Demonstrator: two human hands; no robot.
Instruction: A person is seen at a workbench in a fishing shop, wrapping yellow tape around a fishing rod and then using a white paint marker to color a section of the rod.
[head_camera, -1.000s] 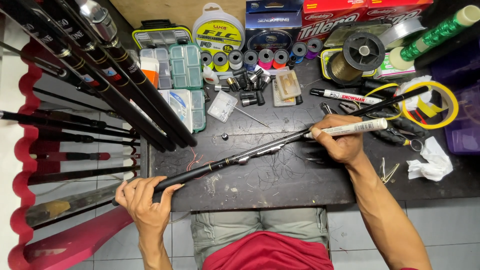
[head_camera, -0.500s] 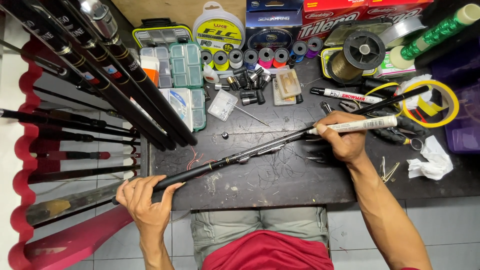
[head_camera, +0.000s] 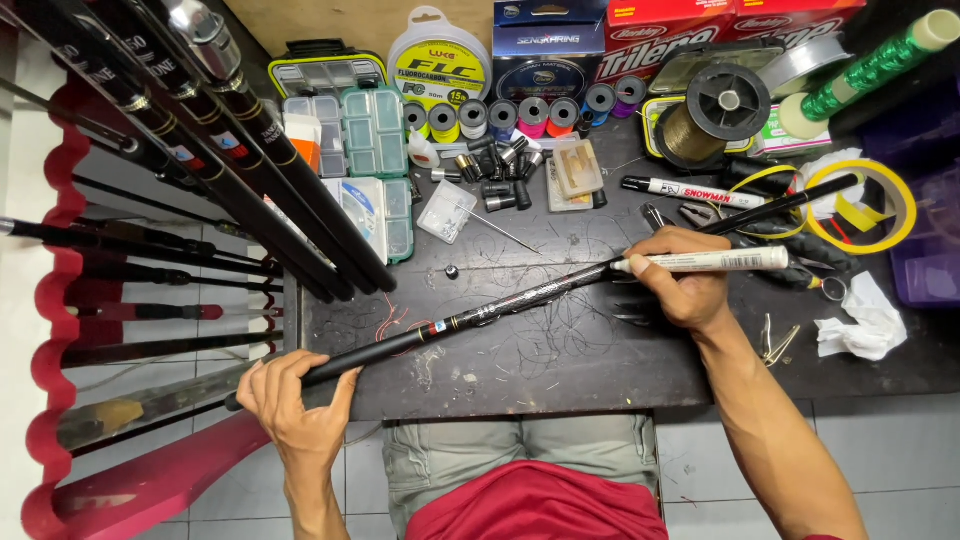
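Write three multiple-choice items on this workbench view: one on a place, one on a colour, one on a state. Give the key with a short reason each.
1. Where does the left hand hold the black rod?
A. at its end past the table edge
B. at its middle
C. at its far tip

2. What colour is the marker in the right hand?
A. red
B. white
C. blue

3. How does the rod lie?
A. upright in the rack
B. flat inside a box
C. slanted across the table, held by both hands

Key: 1 A, the grip is at the near-left end, off the table edge. 2 B, its barrel is white. 3 C, it runs from lower left to upper right between the hands.
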